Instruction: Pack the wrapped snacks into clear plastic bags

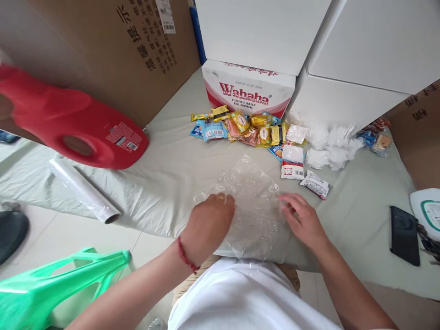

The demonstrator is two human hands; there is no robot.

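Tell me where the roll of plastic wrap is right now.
In the head view the roll of plastic wrap lies on the left, at the pale sheet's edge, just below the red jug and above the green bag.

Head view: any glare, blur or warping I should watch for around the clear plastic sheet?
Head view: soft, even light with faint shadows; the clear plastic sheet shows small glints and crinkle highlights, so its edges are hard to trace; the red jug at the left is stretched and slightly blurred; both hands, left hand and right hand, look sharp.
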